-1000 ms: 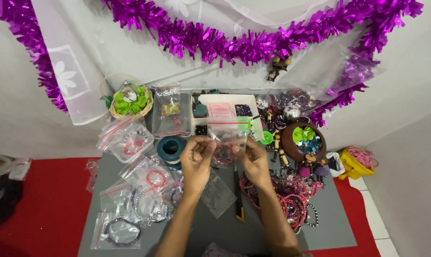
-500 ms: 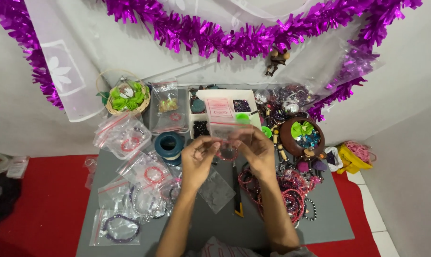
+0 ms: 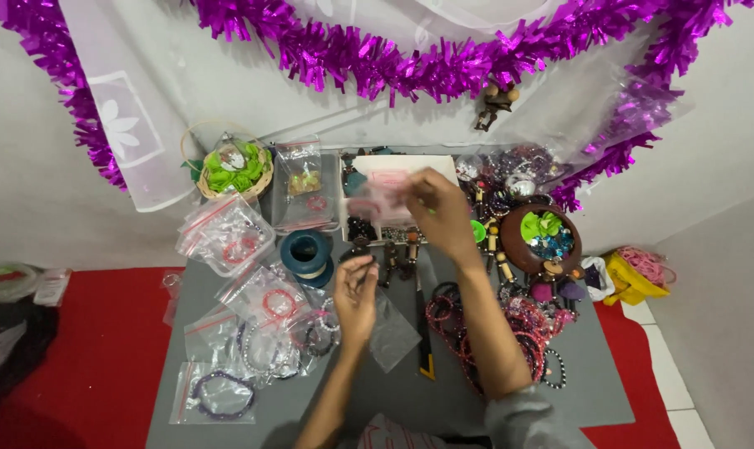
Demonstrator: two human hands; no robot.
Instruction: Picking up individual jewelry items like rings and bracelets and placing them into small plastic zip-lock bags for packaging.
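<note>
- Our right hand (image 3: 440, 218) is stretched toward the white bead box (image 3: 403, 179), fingers pinching a small clear zip bag (image 3: 375, 202), blurred, above the box's near left part.
- Our left hand (image 3: 356, 291) hovers over the grey mat (image 3: 585, 374), fingers loosely curled, grasping nothing we can see.
- Just left of it: bagged bracelets (image 3: 264, 309) and a blue tape roll (image 3: 307, 251).
- Loose bracelet heap (image 3: 522, 328) lies right of our forearm.

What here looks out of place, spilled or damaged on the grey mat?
Nothing looks damaged or spilled. The grey mat is crowded: the bagged bracelets overlap loosely at the left and the loose bead bracelets lie heaped at the right. The right hand holds a small clear bag, blurred.
</note>
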